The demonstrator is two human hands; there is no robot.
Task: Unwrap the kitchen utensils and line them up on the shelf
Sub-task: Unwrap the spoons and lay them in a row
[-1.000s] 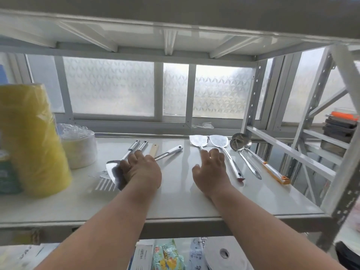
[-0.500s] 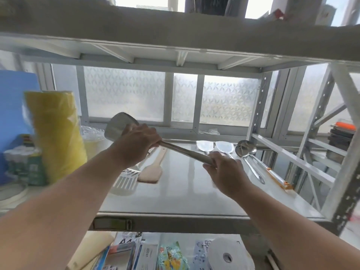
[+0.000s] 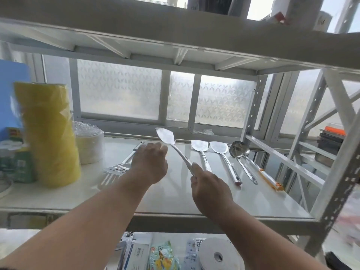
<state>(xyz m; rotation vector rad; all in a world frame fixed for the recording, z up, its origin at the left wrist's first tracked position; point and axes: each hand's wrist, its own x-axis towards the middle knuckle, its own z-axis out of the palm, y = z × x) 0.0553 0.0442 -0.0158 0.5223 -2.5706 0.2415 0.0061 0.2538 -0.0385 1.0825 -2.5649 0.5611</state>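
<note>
Right hand (image 3: 209, 184) grips the steel turner (image 3: 171, 147) by its handle, blade raised far-left above the shelf (image 3: 175, 197).
Left hand (image 3: 149, 164) hovers beside it, fingers loosely curled, holding nothing.

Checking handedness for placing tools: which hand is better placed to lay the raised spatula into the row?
Right. The right hand already grips the spatula by its handle, beside the lined-up turner. The left hand hovers over the slotted turner, holding nothing visible.

Two bare, sleeveless forearms (image 3: 109, 217)
</note>
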